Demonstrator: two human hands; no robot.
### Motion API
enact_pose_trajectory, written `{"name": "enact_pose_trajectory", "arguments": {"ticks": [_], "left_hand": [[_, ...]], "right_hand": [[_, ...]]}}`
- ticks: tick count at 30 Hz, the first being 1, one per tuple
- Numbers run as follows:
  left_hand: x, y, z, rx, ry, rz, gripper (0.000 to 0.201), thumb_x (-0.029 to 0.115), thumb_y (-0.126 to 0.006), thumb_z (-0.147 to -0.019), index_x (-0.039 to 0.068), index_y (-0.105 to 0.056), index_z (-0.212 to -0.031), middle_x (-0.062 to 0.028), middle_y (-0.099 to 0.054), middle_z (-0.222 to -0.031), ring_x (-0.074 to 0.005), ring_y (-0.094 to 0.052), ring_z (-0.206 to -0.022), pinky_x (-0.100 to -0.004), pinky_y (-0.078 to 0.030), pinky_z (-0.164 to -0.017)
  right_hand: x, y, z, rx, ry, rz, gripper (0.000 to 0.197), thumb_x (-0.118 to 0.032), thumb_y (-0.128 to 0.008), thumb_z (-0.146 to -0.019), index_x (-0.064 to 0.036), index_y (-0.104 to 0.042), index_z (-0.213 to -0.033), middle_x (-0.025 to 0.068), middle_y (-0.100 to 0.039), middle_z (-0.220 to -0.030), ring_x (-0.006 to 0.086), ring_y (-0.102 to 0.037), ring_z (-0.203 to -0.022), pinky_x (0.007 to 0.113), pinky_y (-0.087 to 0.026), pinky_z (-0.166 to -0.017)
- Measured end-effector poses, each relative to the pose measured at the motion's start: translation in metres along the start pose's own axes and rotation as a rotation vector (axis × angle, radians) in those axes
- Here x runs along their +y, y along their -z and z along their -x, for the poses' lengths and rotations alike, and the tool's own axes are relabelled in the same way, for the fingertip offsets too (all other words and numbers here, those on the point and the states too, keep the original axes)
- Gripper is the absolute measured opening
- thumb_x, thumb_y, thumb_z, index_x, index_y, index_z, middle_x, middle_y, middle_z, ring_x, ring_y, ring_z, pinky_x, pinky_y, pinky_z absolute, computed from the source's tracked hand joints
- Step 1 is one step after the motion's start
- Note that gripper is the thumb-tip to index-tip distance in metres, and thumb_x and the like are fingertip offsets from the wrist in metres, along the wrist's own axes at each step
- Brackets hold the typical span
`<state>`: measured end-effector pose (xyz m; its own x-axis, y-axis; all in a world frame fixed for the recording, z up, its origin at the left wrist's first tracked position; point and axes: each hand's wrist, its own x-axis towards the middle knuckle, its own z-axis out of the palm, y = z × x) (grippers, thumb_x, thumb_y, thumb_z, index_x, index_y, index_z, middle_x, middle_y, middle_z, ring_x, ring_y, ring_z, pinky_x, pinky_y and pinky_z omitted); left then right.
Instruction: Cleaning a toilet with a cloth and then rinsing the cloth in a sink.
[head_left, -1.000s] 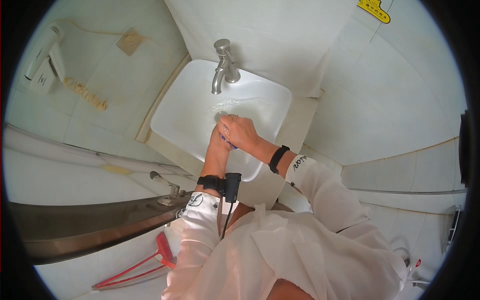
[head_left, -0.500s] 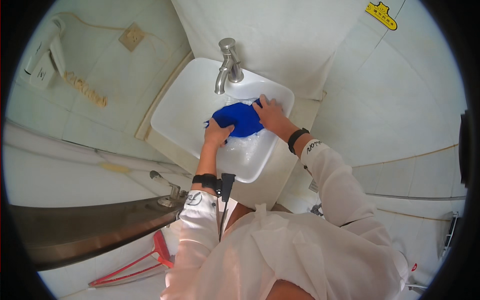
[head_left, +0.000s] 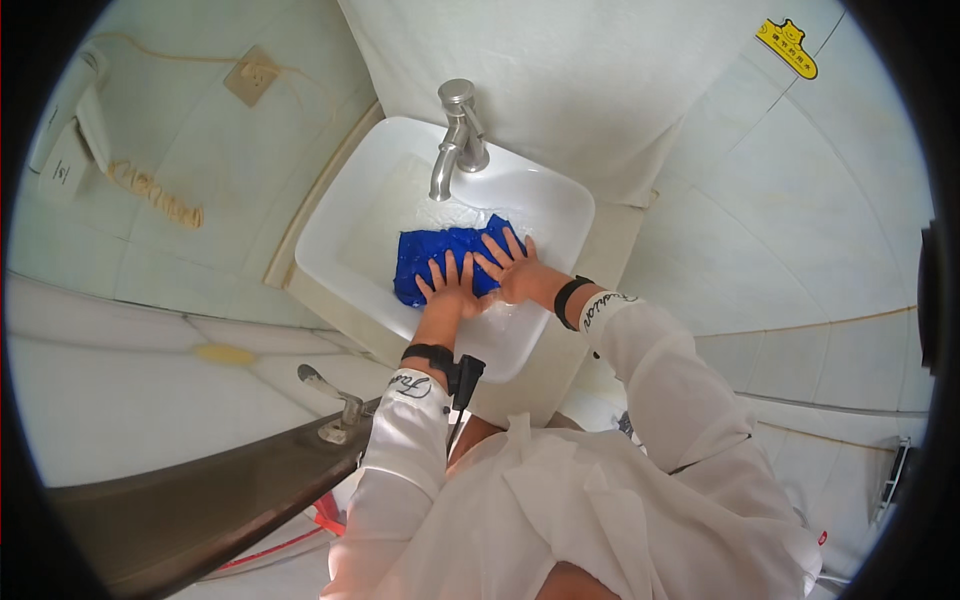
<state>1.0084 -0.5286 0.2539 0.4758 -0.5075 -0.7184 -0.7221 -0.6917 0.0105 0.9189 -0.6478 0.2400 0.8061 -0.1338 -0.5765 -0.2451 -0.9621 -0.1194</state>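
A wet blue cloth (head_left: 420, 257) lies spread in water inside the white washbasin (head_left: 330, 215). My left hand (head_left: 449, 288) rests flat on the cloth's near edge with fingers spread. Beside it, my right hand (head_left: 512, 267) lies on the cloth's right part, its fingers also stretched apart. Both palms face down, and the two thumbs are close together. The metal faucet (head_left: 453, 150) stands at the basin's far rim, its spout above the water. Part of the cloth is hidden beneath my hands.
A pale counter (head_left: 590, 250) surrounds the basin. To the left are a brown ledge (head_left: 200, 500) with a lever handle (head_left: 335, 400), a wall socket (head_left: 250, 76) and a white hair dryer (head_left: 75, 150) with a coiled cord. A yellow sign (head_left: 787, 48) is on the right wall.
Both hands have let go of the cloth's ends and now press on it with spread fingers, closer together. The cloth has gone from bunched to flatter and lies slightly nearer to me.
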Motion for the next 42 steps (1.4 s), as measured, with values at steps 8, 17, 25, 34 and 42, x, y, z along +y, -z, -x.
{"name": "enact_pose_trajectory", "arguments": {"ticks": [8, 17, 25, 34, 42], "left_hand": [[-0.008, 0.000, -0.009, -0.003, -0.033, -0.015, 0.112, 0.080, -0.045, -0.081, 0.023, 0.016, -0.155, -0.0163, 0.020, -0.161, -0.0454, 0.021, -0.145, -0.0704, 0.004, -0.110], [-0.008, 0.026, -0.010, 0.215, -0.068, 0.167, 0.099, 0.069, -0.058, -0.082, 0.021, -0.010, -0.155, -0.0170, -0.008, -0.160, -0.0461, -0.011, -0.143, -0.0631, -0.020, -0.110], [-0.003, 0.017, -0.013, 0.394, 0.214, 0.559, 0.086, 0.072, -0.050, -0.085, 0.029, -0.024, -0.155, -0.0187, -0.024, -0.157, -0.0466, -0.023, -0.141, -0.0571, -0.027, -0.112], [-0.044, 0.016, -0.009, -0.279, -0.044, 2.009, 0.065, 0.066, -0.050, -0.090, 0.013, -0.053, -0.128, -0.0128, -0.059, -0.121, -0.0296, -0.059, -0.104, -0.0455, -0.052, -0.086], [-0.016, 0.018, 0.021, 0.659, -0.577, 1.185, 0.028, 0.039, -0.062, -0.094, 0.011, -0.062, -0.091, 0.0000, -0.063, -0.079, -0.0149, -0.062, -0.071, -0.0288, -0.051, -0.063]], "right_hand": [[0.006, 0.007, -0.003, -0.017, 0.029, 0.013, 0.088, -0.056, -0.053, -0.091, -0.0267, -0.003, -0.158, 0.0072, 0.015, -0.163, 0.0416, 0.018, -0.147, 0.065, 0.003, -0.114], [0.048, 0.000, -0.021, 0.388, 0.091, -0.034, 0.091, -0.054, -0.073, -0.077, -0.0276, -0.029, -0.152, 0.0025, -0.025, -0.157, 0.0404, -0.022, -0.142, 0.066, -0.033, -0.103], [0.027, -0.041, -0.066, 0.541, -0.238, -0.318, 0.056, -0.014, -0.063, -0.085, -0.0158, -0.047, -0.139, 0.0138, -0.044, -0.142, 0.0427, -0.056, -0.113, 0.049, -0.049, -0.093], [-0.062, 0.043, 0.010, 0.732, 0.201, -1.294, 0.021, -0.010, -0.061, -0.080, -0.0043, -0.061, -0.100, 0.0149, -0.059, -0.094, 0.0318, -0.059, -0.083, 0.040, -0.050, -0.078], [-0.064, 0.055, 0.045, 1.221, 0.165, -0.768, 0.023, -0.027, -0.067, -0.086, -0.0068, -0.056, -0.088, 0.0115, -0.054, -0.088, 0.0328, -0.059, -0.072, 0.042, -0.050, -0.061]]}}
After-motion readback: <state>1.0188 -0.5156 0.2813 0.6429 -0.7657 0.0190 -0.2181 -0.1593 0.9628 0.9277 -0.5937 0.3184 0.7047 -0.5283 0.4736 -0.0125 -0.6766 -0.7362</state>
